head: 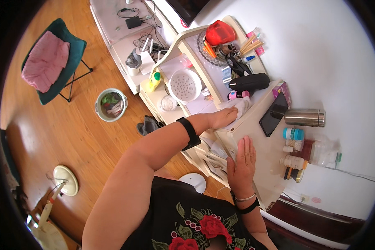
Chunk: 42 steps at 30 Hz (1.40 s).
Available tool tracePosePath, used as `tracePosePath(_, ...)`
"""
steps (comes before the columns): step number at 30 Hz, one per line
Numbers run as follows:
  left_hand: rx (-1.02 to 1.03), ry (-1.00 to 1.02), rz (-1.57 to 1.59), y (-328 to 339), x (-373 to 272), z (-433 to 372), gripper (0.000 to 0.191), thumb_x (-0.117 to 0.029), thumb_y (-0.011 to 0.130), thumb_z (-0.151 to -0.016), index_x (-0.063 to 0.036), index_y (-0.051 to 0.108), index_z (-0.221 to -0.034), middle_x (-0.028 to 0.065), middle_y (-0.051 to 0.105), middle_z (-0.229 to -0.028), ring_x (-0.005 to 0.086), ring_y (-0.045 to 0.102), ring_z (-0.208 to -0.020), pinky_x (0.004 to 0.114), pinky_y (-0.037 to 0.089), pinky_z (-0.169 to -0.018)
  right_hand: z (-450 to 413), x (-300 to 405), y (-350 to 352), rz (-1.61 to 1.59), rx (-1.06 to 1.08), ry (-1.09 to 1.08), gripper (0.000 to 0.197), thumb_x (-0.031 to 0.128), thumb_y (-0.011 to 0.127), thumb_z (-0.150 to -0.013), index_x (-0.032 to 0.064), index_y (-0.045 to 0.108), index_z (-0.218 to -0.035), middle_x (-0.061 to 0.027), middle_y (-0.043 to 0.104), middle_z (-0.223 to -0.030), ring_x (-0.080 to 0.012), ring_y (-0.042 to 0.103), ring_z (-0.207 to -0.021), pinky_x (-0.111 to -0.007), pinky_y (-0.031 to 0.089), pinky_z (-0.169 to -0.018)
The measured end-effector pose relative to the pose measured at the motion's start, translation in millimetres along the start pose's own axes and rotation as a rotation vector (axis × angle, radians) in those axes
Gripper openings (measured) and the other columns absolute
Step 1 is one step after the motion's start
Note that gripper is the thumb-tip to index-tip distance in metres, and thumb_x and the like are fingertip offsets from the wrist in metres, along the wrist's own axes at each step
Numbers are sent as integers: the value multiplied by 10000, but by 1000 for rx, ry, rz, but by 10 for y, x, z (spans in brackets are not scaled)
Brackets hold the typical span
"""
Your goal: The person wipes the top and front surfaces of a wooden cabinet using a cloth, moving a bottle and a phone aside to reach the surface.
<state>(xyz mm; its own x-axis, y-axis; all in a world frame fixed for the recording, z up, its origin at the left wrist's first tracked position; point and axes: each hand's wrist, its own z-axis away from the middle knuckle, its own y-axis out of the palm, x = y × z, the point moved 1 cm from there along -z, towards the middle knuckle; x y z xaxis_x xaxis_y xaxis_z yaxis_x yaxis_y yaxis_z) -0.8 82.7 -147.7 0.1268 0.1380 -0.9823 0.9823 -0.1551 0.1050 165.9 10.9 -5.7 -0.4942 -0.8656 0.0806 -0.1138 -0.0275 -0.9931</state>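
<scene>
My left hand (pixel 224 118) presses a white cloth (pixel 244 105) onto the surface of a cream cabinet (pixel 256 147), close to its raised shelf. Part of the cloth is hidden under the fingers. My right hand (pixel 243 162) rests flat along the cabinet's near edge, thumb apart, holding nothing. Beyond the cloth lie a pink-and-dark bottle (pixel 238 95) and a black zipped case (pixel 249 82). A black smartphone (pixel 273 114) lies on the cabinet top, to the right of the cloth. Left of the cloth is a white perforated basket (pixel 185 86).
A steel thermos (pixel 304 117) and several bottles (pixel 293 162) line the wall side. A glass bowl (pixel 203 51) holds assorted items beside a red container (pixel 220 32). A yellow bottle (pixel 154 82) stands near a cabinet edge. On the floor are a bucket (pixel 97 107) and a folding chair (pixel 76 47).
</scene>
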Motion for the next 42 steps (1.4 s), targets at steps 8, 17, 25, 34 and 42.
tracePosePath(8,-121,-383,175,28,451,599,542,-392,275,-935,30,482,-1206,183,556,-1139,264,507,-1053,345,386,-940,-16,70,5,46,-4,16,588,109,561,-823,-51,352,-1348,-235,351,-1408,-396,321,-1317,-483,250,-1075)
tracePosePath(17,-540,-193,193,325,728,866,377,-264,323,-909,30,541,-822,223,581,-764,358,552,-733,404,437,-718,-27,134,29,21,-60,1,630,94,559,-791,-44,333,-1362,-229,346,-1412,-384,305,-1326,-463,234,-1094)
tracePosePath(25,-603,-83,148,377,149,1115,369,-285,368,-938,36,551,-929,150,558,-784,231,522,-742,354,438,-712,-5,142,28,-16,-93,12,620,62,544,-788,-40,347,-1366,-229,358,-1409,-370,315,-1329,-431,241,-1096)
tracePosePath(34,-835,-225,663,-91,215,723,165,-3,509,-821,42,595,-954,79,595,-810,164,551,-695,298,450,-590,18,135,1,-144,-143,8,548,45,555,-794,-36,417,-1319,-227,423,-1359,-369,389,-1280,-419,296,-1068)
tracePosePath(42,-802,-321,446,-78,20,780,240,-15,557,-796,42,582,-1028,80,621,-888,145,586,-764,268,487,-633,-31,329,415,-881,320,-222,428,103,564,-879,-33,468,-1274,-196,537,-1254,-341,555,-1119,-364,422,-967)
